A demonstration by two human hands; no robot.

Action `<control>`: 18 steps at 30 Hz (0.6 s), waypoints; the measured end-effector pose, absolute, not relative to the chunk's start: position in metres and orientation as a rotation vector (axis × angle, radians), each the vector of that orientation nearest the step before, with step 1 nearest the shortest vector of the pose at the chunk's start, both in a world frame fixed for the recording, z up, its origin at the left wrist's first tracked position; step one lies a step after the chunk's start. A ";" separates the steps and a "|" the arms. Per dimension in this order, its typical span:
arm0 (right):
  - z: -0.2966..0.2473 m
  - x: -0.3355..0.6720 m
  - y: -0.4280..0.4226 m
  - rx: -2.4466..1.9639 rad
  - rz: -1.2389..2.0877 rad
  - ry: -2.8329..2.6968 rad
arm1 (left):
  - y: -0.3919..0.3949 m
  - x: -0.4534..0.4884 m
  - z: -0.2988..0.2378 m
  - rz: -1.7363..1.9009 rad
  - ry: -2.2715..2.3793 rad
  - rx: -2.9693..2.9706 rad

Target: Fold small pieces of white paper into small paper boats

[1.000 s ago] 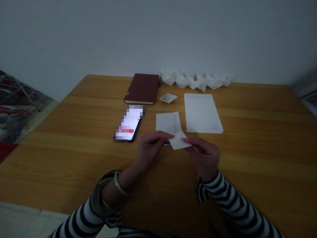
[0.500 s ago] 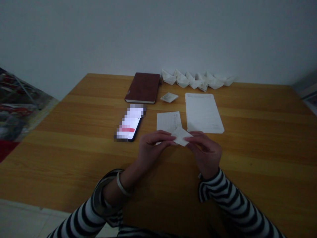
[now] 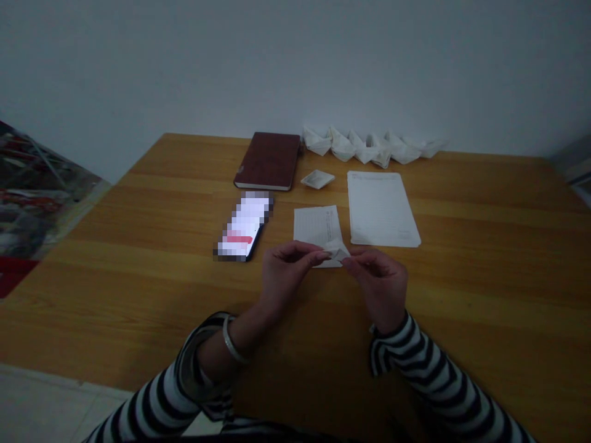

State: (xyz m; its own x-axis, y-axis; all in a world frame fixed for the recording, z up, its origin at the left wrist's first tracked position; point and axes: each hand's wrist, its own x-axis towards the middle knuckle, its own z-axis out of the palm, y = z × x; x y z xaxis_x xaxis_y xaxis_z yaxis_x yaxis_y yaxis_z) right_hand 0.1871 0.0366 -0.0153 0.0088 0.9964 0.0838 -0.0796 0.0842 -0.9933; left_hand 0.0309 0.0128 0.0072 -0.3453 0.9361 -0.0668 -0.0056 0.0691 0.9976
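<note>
A small folded piece of white paper (image 3: 337, 249) is pinched between my two hands, above the wooden table. My left hand (image 3: 290, 267) grips its left corner between thumb and fingers. At its right corner, my right hand (image 3: 381, 280) holds it in the same kind of pinch. The paper's middle stands up in a ridge, and its outer corners are hidden by my fingertips. Beneath and just behind it lies a lined sheet (image 3: 316, 224), partly covered by my hands. Farther back sits a small diamond-shaped folded paper (image 3: 317, 179).
A stack of lined paper (image 3: 383, 209) lies to the right. On the left are a lit phone (image 3: 244, 226) and a brown notebook (image 3: 270, 160). Several folded paper boats (image 3: 341, 144) stand in a row along the wall. The wooden table (image 3: 484, 264) extends to both sides.
The folded paper was a flat diamond and now looks narrower and ridged, with its corners drawn closer. My right hand has shifted slightly left. The view has moved a little.
</note>
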 end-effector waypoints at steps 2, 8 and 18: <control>-0.016 0.187 0.037 -1.138 1.240 -1.142 | 0.013 0.032 0.008 1.399 1.508 0.936; -0.018 0.185 0.037 -1.167 1.362 -1.023 | 0.013 0.034 0.006 1.372 1.480 0.826; -0.020 0.180 0.035 -1.151 1.428 -0.847 | 0.015 0.038 -0.001 1.457 1.346 0.567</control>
